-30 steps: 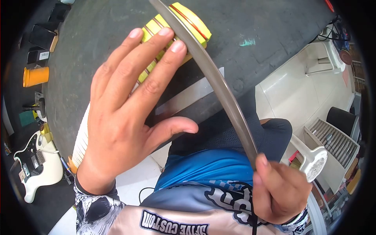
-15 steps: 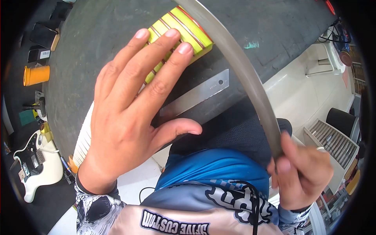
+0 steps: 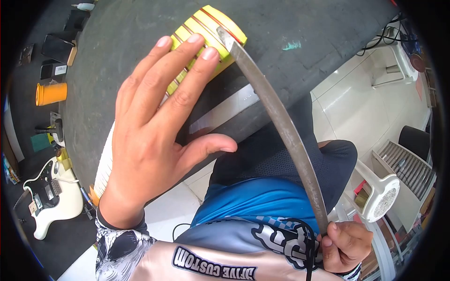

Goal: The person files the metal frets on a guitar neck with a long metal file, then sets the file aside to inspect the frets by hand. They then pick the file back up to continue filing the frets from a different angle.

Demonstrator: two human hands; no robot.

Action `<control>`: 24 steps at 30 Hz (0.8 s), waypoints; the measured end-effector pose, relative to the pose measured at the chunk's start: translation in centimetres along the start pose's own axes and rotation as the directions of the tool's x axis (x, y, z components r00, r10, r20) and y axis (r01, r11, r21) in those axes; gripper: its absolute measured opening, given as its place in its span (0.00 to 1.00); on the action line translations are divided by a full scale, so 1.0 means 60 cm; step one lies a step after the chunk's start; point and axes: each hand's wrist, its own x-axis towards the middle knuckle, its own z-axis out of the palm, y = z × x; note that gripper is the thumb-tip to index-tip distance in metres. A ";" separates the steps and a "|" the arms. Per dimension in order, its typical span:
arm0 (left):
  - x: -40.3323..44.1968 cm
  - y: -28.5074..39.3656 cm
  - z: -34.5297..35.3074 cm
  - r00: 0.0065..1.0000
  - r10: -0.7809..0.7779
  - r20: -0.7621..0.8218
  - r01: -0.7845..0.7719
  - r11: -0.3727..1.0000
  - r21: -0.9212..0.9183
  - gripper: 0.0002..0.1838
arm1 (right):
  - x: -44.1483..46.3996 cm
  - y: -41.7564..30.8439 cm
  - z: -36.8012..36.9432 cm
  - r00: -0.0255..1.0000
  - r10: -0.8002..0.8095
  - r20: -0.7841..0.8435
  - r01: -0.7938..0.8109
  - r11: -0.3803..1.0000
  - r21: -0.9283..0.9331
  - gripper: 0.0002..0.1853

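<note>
Under the spread fingers of my left hand (image 3: 154, 117) lies what looks like a guitar neck (image 3: 213, 21), covered in yellow-green tape with thin metal frets across it. My left hand is open and flat, fingertips on the tape, thumb out to the side. My right hand (image 3: 349, 246), low at the right, is closed around the near end of a long, flat grey metal file (image 3: 281, 117). The file's far end overlaps the neck's edge, near a red line. Partly behind the file, a steel ruler (image 3: 229, 107) lies beside the neck.
A dark worktable (image 3: 328, 28) carries the neck. At left are a white guitar body (image 3: 61, 201), an orange container (image 3: 51, 93) and a phone-like dark object (image 3: 56, 45). White plastic stools (image 3: 382, 196) and a slatted rack (image 3: 405, 166) stand at right.
My right hand has drawn the file back toward my body, so its far end now shows over the neck. The left hand stays on the neck; the view has shifted slightly.
</note>
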 end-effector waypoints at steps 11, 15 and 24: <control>0.001 -0.003 -0.001 1.000 0.008 0.002 -0.008 1.000 -0.017 0.52 | 0.041 -0.023 0.024 1.000 -0.005 0.005 0.006 0.993 -0.116 0.22; 0.002 -0.002 -0.005 1.000 0.004 0.023 -0.003 1.000 -0.027 0.53 | 0.116 -0.038 0.046 0.999 -0.043 0.032 0.048 0.983 -0.177 0.23; 0.003 -0.002 -0.007 0.999 -0.012 0.039 0.013 0.999 -0.032 0.52 | 0.280 -0.051 0.102 0.979 -0.201 -0.020 0.189 0.948 -0.255 0.23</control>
